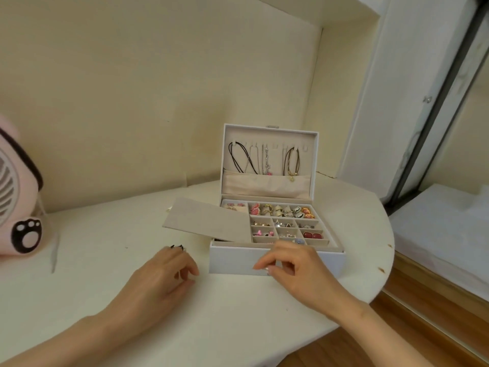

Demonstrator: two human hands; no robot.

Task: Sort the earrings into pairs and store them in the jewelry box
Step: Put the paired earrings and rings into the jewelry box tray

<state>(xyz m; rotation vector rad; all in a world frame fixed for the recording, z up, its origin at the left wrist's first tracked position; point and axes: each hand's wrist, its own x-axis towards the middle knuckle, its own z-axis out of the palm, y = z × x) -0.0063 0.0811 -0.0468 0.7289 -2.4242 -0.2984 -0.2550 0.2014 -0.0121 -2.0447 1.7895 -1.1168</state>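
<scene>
Table (105,234): jewelry box (230,260) lengthwise left-right

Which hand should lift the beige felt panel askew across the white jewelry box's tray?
Left, probably. The left hand rests on the white table near the overhanging end of the beige felt panel; the right hand sits curled at the front wall of the white jewelry box.

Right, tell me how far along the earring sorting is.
Mostly done: many compartments of the jewelry box hold pieces, including a red pair. In hand: the right hand hovers at the box front; whether it pinches anything is unclear. Left: a small dark piece on the table by the left hand.
</scene>
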